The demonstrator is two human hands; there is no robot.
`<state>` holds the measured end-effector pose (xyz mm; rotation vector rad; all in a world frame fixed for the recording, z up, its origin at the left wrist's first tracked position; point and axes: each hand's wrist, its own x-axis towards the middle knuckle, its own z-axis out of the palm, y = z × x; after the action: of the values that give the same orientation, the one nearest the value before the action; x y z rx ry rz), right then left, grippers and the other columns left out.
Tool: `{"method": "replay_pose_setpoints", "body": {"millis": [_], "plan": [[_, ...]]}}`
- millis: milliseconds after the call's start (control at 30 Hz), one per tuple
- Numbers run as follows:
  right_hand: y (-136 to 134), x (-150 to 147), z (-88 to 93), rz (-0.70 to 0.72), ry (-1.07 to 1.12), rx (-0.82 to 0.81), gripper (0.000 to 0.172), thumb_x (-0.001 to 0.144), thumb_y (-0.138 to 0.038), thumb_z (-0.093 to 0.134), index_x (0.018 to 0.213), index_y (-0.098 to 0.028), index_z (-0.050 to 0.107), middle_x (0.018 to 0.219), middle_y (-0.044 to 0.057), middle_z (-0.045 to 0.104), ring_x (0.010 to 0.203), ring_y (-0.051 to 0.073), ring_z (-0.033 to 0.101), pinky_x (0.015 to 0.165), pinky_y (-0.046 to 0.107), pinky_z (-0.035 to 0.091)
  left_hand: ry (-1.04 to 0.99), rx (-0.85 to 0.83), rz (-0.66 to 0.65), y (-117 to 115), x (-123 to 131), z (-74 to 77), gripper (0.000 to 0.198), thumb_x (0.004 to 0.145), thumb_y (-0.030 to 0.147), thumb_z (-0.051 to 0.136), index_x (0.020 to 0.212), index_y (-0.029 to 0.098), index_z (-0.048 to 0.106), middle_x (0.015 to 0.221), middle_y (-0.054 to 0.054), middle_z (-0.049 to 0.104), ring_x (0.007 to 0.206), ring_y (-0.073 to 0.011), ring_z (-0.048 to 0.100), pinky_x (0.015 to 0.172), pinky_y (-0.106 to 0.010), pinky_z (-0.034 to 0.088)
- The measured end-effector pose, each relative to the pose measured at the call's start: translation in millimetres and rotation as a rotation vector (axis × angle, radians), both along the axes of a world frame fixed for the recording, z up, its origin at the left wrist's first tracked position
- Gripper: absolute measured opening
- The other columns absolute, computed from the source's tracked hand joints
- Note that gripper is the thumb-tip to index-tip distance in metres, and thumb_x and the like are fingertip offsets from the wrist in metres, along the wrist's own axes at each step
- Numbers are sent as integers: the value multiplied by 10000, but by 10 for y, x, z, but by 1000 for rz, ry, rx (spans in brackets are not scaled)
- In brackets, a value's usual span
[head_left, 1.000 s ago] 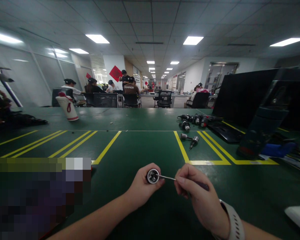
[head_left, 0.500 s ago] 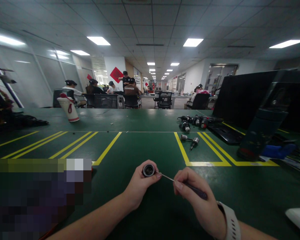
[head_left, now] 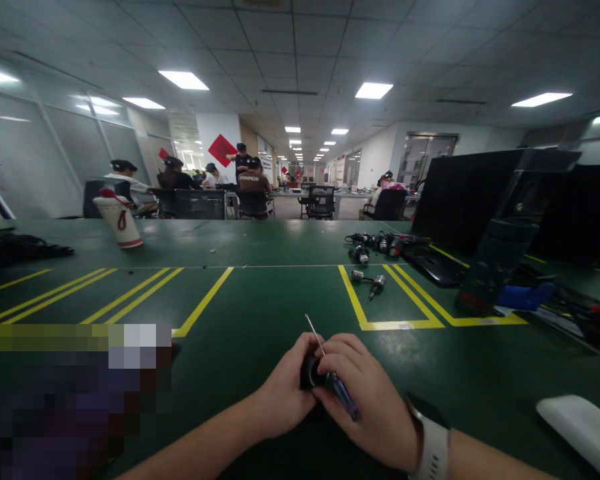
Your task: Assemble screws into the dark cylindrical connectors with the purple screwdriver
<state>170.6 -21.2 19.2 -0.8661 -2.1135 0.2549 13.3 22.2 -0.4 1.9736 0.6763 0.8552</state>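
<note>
In the head view, my left hand (head_left: 287, 390) is closed around a short dark cylindrical part with a round opening (head_left: 311, 375), just in front of me above the green table. My right hand (head_left: 375, 400) is pressed up against the same part, with its fingertips at the rim. It also grips a screwdriver (head_left: 347, 400) with a dark purple handle; the thin shaft points up and away past the cylinder. My fingers partly hide the cylinder. A pale watch strap is on my right wrist.
Two metal parts (head_left: 377, 285) lie inside the yellow tape (head_left: 400, 325). Beyond are several dark metal parts (head_left: 361, 255). A dark bottle (head_left: 495, 267) and black monitor stand right, a white object (head_left: 575, 427) near right, a cream cup (head_left: 120, 223) far left. People sit behind.
My right hand has moved left and now meets my left hand at the cylinder. The screwdriver has swung from pointing at the cylinder to pointing upward. The view has shifted slightly right.
</note>
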Motion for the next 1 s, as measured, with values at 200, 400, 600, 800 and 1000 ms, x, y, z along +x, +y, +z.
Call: {"method": "replay_pose_setpoints", "body": {"millis": [200,400,600,800,1000], "plan": [[225,251,1,-209,-105,231,207,781,-89,509,947,-212,511,993,77,602,943,233,519,822,394,455,62,135,285,20,-56,-64,677,673,52,585,1287,225,361,1353,-104,431,1280,-273,354,1094,-474,211],[730,1023,-99,-562,-166,261,188,757,-93,502,920,-186,517,1003,134,567,981,293,498,845,457,425,115,-11,323,-21,-93,-10,646,701,104,607,1291,268,403,1349,-93,447,1277,-294,363,1063,-522,247],[904,1450,-260,-754,-264,120,181,694,-51,528,828,-173,515,871,116,578,864,286,527,790,437,443,99,-94,300,-29,-76,5,621,685,92,616,1253,282,451,1271,-96,506,1223,-329,422,955,-517,382],[886,1420,-279,-816,-369,-23,143,745,-84,591,875,-139,561,928,60,598,891,213,555,780,369,459,112,-82,275,-33,-71,21,585,692,91,618,1230,269,471,1235,-81,531,1173,-296,468,957,-487,379],[974,1382,-17,-997,-383,-104,199,896,-263,518,1051,-148,566,1059,61,598,947,202,584,809,403,479,200,-128,216,-21,-93,86,585,716,129,609,1258,262,431,1274,-77,500,1201,-268,440,1000,-460,339]]}}
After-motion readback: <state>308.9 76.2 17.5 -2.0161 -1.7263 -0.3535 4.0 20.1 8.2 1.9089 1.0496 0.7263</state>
